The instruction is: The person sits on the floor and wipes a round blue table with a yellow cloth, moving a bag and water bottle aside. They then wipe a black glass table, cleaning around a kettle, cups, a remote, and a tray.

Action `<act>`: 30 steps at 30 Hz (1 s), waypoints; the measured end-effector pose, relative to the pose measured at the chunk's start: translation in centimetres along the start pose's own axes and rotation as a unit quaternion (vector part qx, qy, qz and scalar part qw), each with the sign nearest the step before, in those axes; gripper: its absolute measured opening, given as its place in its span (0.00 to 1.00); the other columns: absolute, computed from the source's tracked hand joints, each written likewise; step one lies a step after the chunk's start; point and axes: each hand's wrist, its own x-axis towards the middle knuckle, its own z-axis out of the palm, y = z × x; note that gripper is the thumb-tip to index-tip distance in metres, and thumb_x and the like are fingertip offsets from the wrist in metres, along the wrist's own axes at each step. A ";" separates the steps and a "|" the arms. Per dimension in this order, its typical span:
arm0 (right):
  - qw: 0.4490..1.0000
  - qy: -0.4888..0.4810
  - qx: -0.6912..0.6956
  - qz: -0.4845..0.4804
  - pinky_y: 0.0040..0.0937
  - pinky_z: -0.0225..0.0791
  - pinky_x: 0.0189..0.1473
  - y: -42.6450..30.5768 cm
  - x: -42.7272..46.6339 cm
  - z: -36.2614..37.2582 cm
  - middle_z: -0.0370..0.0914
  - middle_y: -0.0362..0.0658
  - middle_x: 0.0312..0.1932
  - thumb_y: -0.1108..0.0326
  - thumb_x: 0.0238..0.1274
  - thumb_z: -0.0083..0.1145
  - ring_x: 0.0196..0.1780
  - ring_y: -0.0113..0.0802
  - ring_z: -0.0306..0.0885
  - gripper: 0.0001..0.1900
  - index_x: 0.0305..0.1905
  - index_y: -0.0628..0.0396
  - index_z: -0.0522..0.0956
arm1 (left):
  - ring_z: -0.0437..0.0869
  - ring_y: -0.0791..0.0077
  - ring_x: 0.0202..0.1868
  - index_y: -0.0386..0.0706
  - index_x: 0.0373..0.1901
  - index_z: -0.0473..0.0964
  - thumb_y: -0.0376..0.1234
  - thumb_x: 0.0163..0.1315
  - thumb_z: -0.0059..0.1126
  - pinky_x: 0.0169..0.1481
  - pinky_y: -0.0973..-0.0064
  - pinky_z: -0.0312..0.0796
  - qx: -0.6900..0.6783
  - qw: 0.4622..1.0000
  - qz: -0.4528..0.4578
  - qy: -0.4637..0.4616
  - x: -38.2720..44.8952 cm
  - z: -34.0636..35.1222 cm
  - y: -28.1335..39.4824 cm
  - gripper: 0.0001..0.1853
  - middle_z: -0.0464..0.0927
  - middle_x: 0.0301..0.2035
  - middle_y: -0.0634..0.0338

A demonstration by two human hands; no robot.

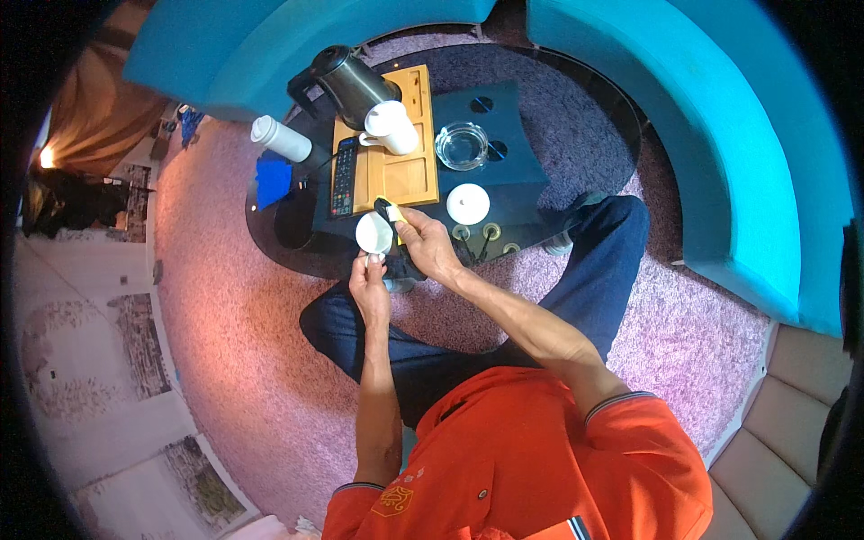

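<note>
My left hand [370, 287] grips a white cup [374, 232] by its handle over the near edge of the table, with the cup's mouth turned up towards me. At the cup's right rim, my right hand [432, 248] pinches a small yellow, white and black item [393, 212], perhaps a packet; my fingers hide part of it. Just beyond lies a wooden tray [408, 179] with shallow compartments. On it stand white cups [393, 128], seemingly stacked, and a black remote control [344, 179] lies along its left side.
A dark glass table [580, 128] carries a steel kettle [354, 84], a white tumbler [282, 138], a blue packet [273, 181], a glass ashtray [462, 146] and a round white object [468, 204]. Behind it curves a turquoise sofa [702, 135]. Pink carpet [229, 283] surrounds the table.
</note>
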 end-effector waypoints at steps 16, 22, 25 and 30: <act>1.000 0.002 -0.015 -0.019 0.47 0.76 0.66 0.4 0.1 -0.2 0.86 0.63 0.60 0.67 0.78 0.58 0.64 0.61 0.85 0.19 0.66 0.60 0.83 | 0.86 0.69 0.54 0.33 0.64 0.73 0.35 0.81 0.63 0.59 0.71 0.79 -0.051 0.998 0.019 0.043 0.9 1.1 2.7 0.19 0.84 0.56 0.50; 0.996 -0.005 -0.078 0.031 0.39 0.77 0.63 3.5 0.5 -0.9 0.89 0.60 0.59 0.66 0.81 0.58 0.61 0.45 0.89 0.20 0.69 0.63 0.82 | 0.86 0.69 0.54 0.30 0.60 0.81 0.32 0.79 0.64 0.61 0.69 0.78 0.008 0.999 0.012 0.044 1.3 1.6 4.4 0.16 0.86 0.53 0.51; 0.997 -0.011 -0.063 0.049 0.41 0.77 0.63 2.6 0.4 -0.5 0.88 0.61 0.58 0.66 0.79 0.59 0.61 0.49 0.88 0.20 0.68 0.62 0.83 | 0.86 0.66 0.52 0.29 0.59 0.82 0.33 0.78 0.64 0.60 0.66 0.78 0.061 0.997 0.023 0.048 1.6 0.8 4.2 0.16 0.85 0.51 0.51; 1.000 0.003 -0.019 0.002 0.47 0.77 0.65 0.3 0.2 -0.4 0.85 0.63 0.60 0.66 0.77 0.60 0.64 0.60 0.85 0.18 0.65 0.61 0.84 | 0.85 0.64 0.54 0.28 0.57 0.83 0.31 0.78 0.63 0.61 0.67 0.76 0.157 0.982 0.088 0.062 1.3 1.2 5.2 0.15 0.84 0.51 0.51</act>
